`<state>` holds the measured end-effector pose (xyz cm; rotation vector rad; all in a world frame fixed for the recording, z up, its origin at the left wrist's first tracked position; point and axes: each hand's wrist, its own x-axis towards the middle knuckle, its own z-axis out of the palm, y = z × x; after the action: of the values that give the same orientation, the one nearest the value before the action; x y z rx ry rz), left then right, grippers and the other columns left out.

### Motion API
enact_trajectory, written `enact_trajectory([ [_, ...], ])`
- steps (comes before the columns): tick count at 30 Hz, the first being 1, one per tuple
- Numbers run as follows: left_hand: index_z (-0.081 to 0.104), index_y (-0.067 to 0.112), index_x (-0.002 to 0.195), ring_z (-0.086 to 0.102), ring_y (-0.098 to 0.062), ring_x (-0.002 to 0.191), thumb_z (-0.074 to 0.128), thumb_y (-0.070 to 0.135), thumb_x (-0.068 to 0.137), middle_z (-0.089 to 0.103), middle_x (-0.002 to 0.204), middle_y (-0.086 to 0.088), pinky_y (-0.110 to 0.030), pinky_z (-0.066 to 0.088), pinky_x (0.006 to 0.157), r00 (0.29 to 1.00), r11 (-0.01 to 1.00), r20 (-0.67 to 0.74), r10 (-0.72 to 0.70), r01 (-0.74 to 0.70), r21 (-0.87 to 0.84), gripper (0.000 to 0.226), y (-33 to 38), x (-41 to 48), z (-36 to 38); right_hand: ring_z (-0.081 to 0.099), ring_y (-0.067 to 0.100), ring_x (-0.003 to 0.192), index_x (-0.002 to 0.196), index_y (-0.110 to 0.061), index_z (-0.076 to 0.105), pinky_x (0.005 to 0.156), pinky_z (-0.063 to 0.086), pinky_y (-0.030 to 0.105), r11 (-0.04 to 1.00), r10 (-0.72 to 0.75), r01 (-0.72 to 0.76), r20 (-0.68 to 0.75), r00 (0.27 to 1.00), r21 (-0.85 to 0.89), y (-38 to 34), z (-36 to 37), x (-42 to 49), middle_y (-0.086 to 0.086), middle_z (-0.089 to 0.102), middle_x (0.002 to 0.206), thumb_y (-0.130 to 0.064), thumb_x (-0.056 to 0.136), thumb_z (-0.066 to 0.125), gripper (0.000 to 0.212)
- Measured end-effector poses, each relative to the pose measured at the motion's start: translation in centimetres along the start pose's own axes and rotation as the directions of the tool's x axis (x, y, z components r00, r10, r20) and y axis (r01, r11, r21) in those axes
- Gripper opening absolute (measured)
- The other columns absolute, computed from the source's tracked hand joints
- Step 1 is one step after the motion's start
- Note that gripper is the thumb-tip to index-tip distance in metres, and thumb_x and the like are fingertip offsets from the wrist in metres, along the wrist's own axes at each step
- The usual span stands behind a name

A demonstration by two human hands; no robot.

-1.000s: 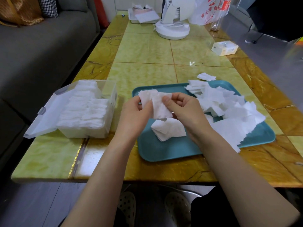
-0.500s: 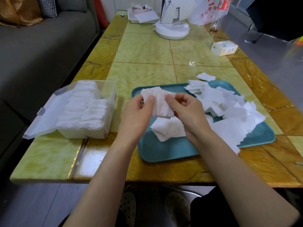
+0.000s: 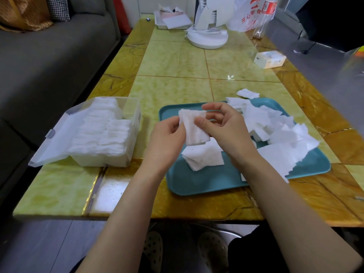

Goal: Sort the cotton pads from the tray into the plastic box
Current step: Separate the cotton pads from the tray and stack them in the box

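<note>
A small stack of white cotton pads (image 3: pixel 194 127) is held above the left part of the teal tray (image 3: pixel 206 184). My left hand (image 3: pixel 167 138) grips the stack from the left. My right hand (image 3: pixel 226 127) pinches its right edge with thumb and fingers. Under the hands lies another pile of pads (image 3: pixel 202 156), and several loose pads (image 3: pixel 279 131) are heaped on the tray's right half. The clear plastic box (image 3: pixel 130 123) stands to the left, lid open, with rows of pads (image 3: pixel 102 134) inside.
One stray pad (image 3: pixel 247 94) lies on the table just behind the tray. A white fan base (image 3: pixel 206 37), a small white carton (image 3: pixel 269 59), a plastic bag (image 3: pixel 250 14) and a white tray of papers (image 3: pixel 172 21) stand at the back. A grey sofa (image 3: pixel 49 62) runs along the left.
Both hands have shifted the held pads slightly and squared them into a tighter stack. My right fingers have moved to the stack's right edge and top.
</note>
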<state>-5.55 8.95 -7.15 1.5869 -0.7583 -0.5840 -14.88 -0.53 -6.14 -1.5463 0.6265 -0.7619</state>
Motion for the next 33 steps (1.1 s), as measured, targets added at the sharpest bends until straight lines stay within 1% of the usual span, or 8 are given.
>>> enact_trajectory([
  [7, 0.058, -0.007, 0.077, 0.043, -0.014, 0.068, 0.047, 0.033, 0.088, 0.051, 0.068, -0.005, -0.032, 0.032, 0.066, 1.000, 0.999, 0.001, -0.026, 0.026, 0.037, 0.043, -0.2, 0.2, -0.3, 0.060, 0.009, 0.074, 0.085, -0.023, 0.054, 0.066, 0.051, 0.019, 0.987, -0.102, 0.090, -0.081, 0.992, -0.134, 1.0, 0.2, 0.2, -0.002, 0.062, 0.086, -0.008, 0.080, 0.070, 0.022],
  [11, 0.068, -0.001, 0.090, 0.060, -0.020, 0.075, 0.056, 0.039, 0.091, 0.068, 0.081, -0.013, -0.037, 0.043, 0.071, 0.998, 0.999, 0.056, -0.039, 0.038, 0.006, 0.042, 0.0, 0.0, -0.3, 0.057, -0.002, 0.072, 0.082, -0.029, 0.052, 0.068, 0.047, 0.015, 0.965, -0.148, 0.123, -0.094, 0.984, -0.232, 1.5, 0.4, 0.3, -0.014, 0.059, 0.083, -0.015, 0.082, 0.069, 0.022],
  [13, 0.068, 0.005, 0.089, 0.061, -0.018, 0.069, 0.063, 0.033, 0.085, 0.068, 0.076, -0.011, -0.036, 0.044, 0.064, 0.998, 0.991, 0.052, 0.027, -0.033, 0.132, 0.029, -0.3, -0.1, -0.2, 0.055, -0.002, 0.079, 0.087, -0.032, 0.050, 0.071, 0.045, 0.016, 0.941, -0.179, 0.146, -0.082, 0.980, -0.304, 1.9, 0.5, 0.2, -0.015, 0.058, 0.090, -0.019, 0.084, 0.066, 0.021],
  [18, 0.056, 0.009, 0.076, 0.044, -0.007, 0.059, 0.057, 0.006, 0.089, 0.050, 0.063, 0.008, -0.016, 0.032, 0.052, 0.988, 0.910, -0.005, 0.157, -0.142, 0.389, 0.014, -1.1, 0.1, -0.8, 0.048, 0.003, 0.108, 0.124, -0.026, 0.051, 0.093, 0.038, 0.015, 0.799, -0.281, 0.347, 0.206, 0.937, -0.492, 3.0, 0.1, -0.1, -0.009, 0.049, 0.118, -0.024, 0.091, 0.054, 0.033],
  [20, 0.051, 0.017, 0.074, 0.051, -0.011, 0.066, 0.055, 0.000, 0.089, 0.051, 0.067, 0.010, -0.018, 0.034, 0.056, 0.979, 0.878, 0.010, 0.206, -0.189, 0.440, 0.023, -1.0, 0.1, -1.3, 0.052, 0.002, 0.102, 0.119, -0.021, 0.056, 0.088, 0.039, 0.011, 0.796, -0.283, 0.372, 0.249, 0.926, -0.478, 3.0, 0.4, -0.3, -0.008, 0.057, 0.111, -0.016, 0.091, 0.058, 0.028],
  [26, 0.059, 0.012, 0.089, 0.058, -0.025, 0.086, 0.056, 0.007, 0.090, 0.065, 0.089, -0.005, -0.043, 0.043, 0.074, 0.966, 0.824, 0.073, 0.248, -0.250, 0.509, 0.006, -1.0, -1.0, -3.3, 0.056, 0.004, 0.076, 0.090, -0.021, 0.060, 0.068, 0.042, 0.010, 0.796, -0.313, 0.392, 0.240, 0.919, -0.460, 3.1, 1.3, -0.9, -0.011, 0.062, 0.083, -0.015, 0.085, 0.068, 0.010],
  [31, 0.063, 0.016, 0.106, 0.057, -0.020, 0.104, 0.054, 0.005, 0.091, 0.065, 0.106, 0.001, -0.039, 0.043, 0.092, 0.967, 0.858, -0.091, 0.237, -0.164, 0.486, 0.021, -0.5, -2.0, -6.7, 0.051, 0.004, 0.080, 0.088, -0.010, 0.055, 0.070, 0.039, 0.009, 0.742, -0.309, 0.372, 0.209, 0.928, -0.557, 4.6, 2.5, -1.4, -0.003, 0.055, 0.086, -0.036, 0.082, 0.060, 0.027],
  [33, 0.062, 0.016, 0.111, 0.054, -0.022, 0.107, 0.051, 0.006, 0.092, 0.064, 0.111, -0.001, -0.041, 0.041, 0.094, 0.958, 0.850, -0.167, 0.234, -0.118, 0.514, 0.024, -0.2, -2.5, -8.2, 0.051, -0.003, 0.078, 0.088, -0.012, 0.054, 0.069, 0.038, 0.006, 0.747, -0.296, 0.345, 0.179, 0.938, -0.568, 4.7, 3.2, -1.4, -0.001, 0.055, 0.085, -0.027, 0.083, 0.064, 0.019],
])
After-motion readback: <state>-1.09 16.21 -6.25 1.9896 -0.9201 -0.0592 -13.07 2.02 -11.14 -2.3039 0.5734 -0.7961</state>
